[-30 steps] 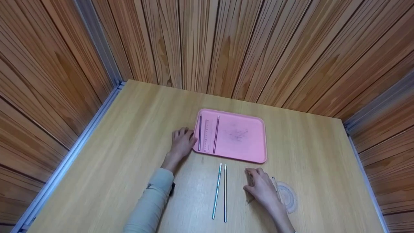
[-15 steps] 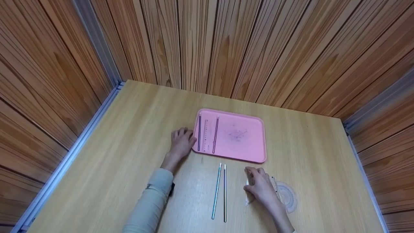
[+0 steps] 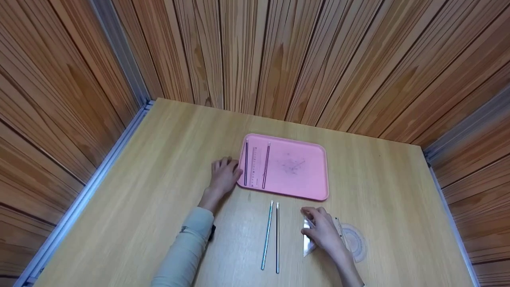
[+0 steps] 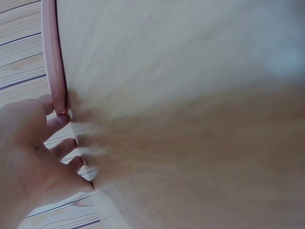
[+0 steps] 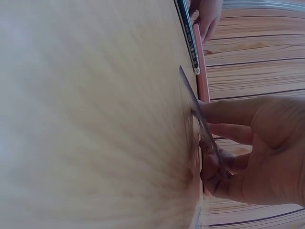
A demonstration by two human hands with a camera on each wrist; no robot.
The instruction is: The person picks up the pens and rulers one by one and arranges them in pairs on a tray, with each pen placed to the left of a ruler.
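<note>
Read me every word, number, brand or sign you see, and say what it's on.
No text is legible.
Ruler in the pink tray: a row of markings, too small to read.
Protractor: faint scale, too small.
Dark pencil, right wrist view: pale lettering, too blurred.

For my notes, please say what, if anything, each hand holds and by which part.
Right hand: a set square, apparently by its far edge. Left hand: the tray, by its left rim.

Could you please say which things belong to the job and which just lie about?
Likely in the job:
clear set square, in right hand
pink tray, touched by left hand

Untouched, perhaps just lying about:
two tabletop pencils
protractor
two tray pencils
ruler
</note>
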